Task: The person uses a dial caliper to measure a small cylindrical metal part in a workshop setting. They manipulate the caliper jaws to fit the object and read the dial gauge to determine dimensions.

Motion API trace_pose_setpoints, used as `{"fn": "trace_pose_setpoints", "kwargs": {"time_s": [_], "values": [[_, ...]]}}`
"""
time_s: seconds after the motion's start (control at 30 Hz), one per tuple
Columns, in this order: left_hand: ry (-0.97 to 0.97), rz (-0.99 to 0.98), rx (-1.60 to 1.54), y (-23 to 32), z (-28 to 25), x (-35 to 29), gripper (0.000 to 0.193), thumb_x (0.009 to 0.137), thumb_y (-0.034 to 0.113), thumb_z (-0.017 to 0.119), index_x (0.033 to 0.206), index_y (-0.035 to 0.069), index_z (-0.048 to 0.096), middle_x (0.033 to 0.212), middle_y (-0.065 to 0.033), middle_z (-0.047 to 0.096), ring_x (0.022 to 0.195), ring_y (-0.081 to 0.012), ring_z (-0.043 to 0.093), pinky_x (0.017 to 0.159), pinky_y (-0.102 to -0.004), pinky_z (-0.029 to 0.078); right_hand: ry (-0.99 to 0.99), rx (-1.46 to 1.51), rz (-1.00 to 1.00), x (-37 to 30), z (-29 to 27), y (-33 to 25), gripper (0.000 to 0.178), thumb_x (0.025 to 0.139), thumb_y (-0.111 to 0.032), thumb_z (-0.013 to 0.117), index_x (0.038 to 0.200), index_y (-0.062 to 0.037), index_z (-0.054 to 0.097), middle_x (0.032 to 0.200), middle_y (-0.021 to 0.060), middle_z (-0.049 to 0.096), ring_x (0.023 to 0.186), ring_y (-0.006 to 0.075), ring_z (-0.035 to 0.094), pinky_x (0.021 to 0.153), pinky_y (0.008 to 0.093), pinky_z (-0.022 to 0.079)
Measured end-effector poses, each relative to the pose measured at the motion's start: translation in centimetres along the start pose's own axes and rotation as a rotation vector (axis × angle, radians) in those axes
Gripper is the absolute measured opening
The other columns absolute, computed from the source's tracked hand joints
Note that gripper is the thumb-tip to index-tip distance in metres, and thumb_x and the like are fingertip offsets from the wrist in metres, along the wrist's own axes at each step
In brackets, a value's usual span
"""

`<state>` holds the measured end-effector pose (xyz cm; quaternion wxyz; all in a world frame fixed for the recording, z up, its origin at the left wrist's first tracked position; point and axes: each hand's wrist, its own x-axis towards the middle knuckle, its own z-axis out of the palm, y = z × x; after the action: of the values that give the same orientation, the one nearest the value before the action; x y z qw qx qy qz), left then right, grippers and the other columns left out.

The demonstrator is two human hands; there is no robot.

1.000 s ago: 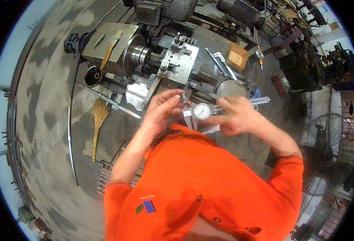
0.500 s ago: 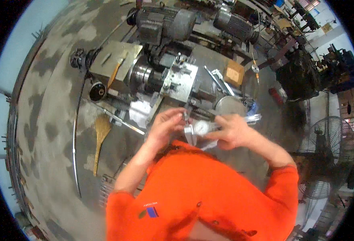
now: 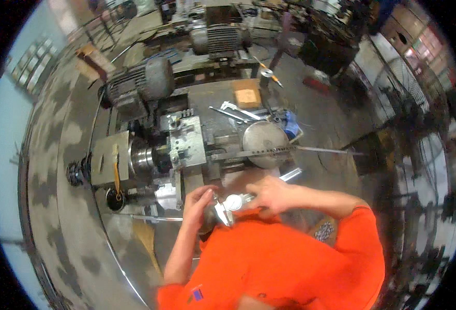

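Observation:
My right hand [image 3: 271,195] is closed round the beam of a dial caliper [image 3: 233,202], which has a white round dial. The caliper's jaws point toward my left hand and down toward my orange shirt. My left hand [image 3: 199,203] has its thumb and fingers pinched beside the jaws. A small metal piece [image 3: 215,197] shows at its fingertips; it is too small and blurred to name more exactly. Whether that piece touches the jaws I cannot tell. Both hands are in front of a lathe-like machine with a round steel chuck [image 3: 142,157].
Beyond my hands are a metal tool block [image 3: 186,140], a round metal disc [image 3: 258,138], a second caliper [image 3: 240,110] and a cardboard box [image 3: 246,94]. An electric motor [image 3: 142,82] stands at the back left. A broom [image 3: 146,240] lies left; small metal parts [image 3: 323,231] sit by my right elbow.
The view has swung, so the machine now appears further left and the disc is in fuller sight. My hands, still together with the caliper, appear lower and further left in the picture.

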<state>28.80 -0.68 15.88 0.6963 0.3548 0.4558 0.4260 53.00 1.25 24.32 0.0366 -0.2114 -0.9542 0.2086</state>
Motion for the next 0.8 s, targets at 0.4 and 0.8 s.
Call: {"fn": "trace_pose_setpoints", "kwargs": {"time_s": [0.4,0.8], "values": [[-0.160,-0.067,-0.006,-0.8,0.2,0.1,0.036,0.090,0.032,0.048,0.090,-0.002,0.062,0.060,0.0032,0.048,0.051,-0.0032,0.036,0.049,-0.0197,0.030,0.202,0.204,0.248,-2.3,4.3,-3.4,0.047,0.058,-0.021,0.061,0.104,-0.0300,0.061,0.074,0.0099,0.044,0.061,0.0288,0.049,0.049,0.0400,0.035],[-0.162,-0.148,-0.262,-1.0,-0.7,-0.8,0.025,0.083,0.024,0.056,0.090,-0.001,0.059,0.074,-0.0003,0.053,0.066,-0.0076,0.048,0.054,-0.0220,0.038,0.227,0.397,0.231,-1.1,4.8,-2.9,0.044,0.053,-0.021,0.061,0.096,-0.0223,0.064,0.072,0.0124,0.048,0.062,0.0336,0.052,0.051,0.0428,0.038]]}}
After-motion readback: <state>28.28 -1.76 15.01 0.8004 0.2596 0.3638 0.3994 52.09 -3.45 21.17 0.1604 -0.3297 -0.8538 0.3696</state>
